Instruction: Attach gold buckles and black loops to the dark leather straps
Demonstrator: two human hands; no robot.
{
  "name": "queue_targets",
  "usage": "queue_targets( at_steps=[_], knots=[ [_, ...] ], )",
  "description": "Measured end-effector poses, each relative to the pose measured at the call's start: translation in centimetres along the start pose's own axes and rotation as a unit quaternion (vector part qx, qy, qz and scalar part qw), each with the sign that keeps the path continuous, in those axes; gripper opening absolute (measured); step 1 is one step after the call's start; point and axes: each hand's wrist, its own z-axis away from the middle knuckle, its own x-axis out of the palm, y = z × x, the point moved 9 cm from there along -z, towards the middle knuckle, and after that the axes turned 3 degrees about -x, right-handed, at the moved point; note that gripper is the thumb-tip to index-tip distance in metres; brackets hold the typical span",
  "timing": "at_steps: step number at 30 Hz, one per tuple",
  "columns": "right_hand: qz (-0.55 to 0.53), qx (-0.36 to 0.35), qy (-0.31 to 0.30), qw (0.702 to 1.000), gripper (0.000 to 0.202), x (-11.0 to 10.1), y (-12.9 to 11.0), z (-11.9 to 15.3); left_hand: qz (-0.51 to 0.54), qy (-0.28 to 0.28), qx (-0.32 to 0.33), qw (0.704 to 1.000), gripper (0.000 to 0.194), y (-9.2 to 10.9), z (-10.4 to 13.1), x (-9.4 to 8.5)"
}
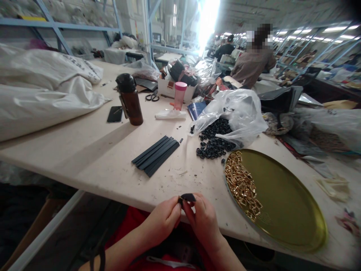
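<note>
At the table's front edge my left hand (167,215) and my right hand (203,216) meet, both closed. Between them is a short black strip (188,197), bent over and gripped from both sides. A small gold-coloured glint shows by my left fingertips, too little to make out. Beyond my hands lies a stack of flat black strips (156,155). Small black loops (213,146) spill from a clear plastic bag (244,113). To the right, a pile of gold metal buckles (241,184) rests along the left side of a round gold tray (290,203).
A dark brown bottle (132,101) stands behind the strips, beside a black phone (115,114). Farther back are black scissors (152,96), a pink-lidded cup (179,96) and a filled cardboard box (167,89). A large white sack (42,98) covers the left. A person (252,64) is in the background.
</note>
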Motion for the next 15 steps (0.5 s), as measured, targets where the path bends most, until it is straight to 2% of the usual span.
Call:
queue_targets(
  at_steps=[3, 8, 12, 15],
  knots=[
    [-0.009, 0.020, 0.002, 1.000, 0.011, 0.0, 0.3, -0.4, 0.003, -0.006, 0.000, 1.000, 0.024, 0.2, 0.1, 0.1],
    [-0.114, 0.085, -0.018, 0.990, 0.003, 0.6, 1.0, -1.0, 0.011, -0.003, -0.012, 1.000, 0.025, -0.2, 0.2, -0.2],
    [-0.200, 0.149, -0.041, 0.968, 0.006, 1.7, 1.8, -0.5, 0.037, -0.002, -0.029, 0.999, 0.026, -1.3, 0.3, -0.1],
    [-0.258, 0.213, -0.051, 0.941, 0.011, 2.4, 2.8, 0.2, 0.061, 0.025, -0.051, 0.996, 0.024, -2.1, 0.3, -0.5]
  ],
)
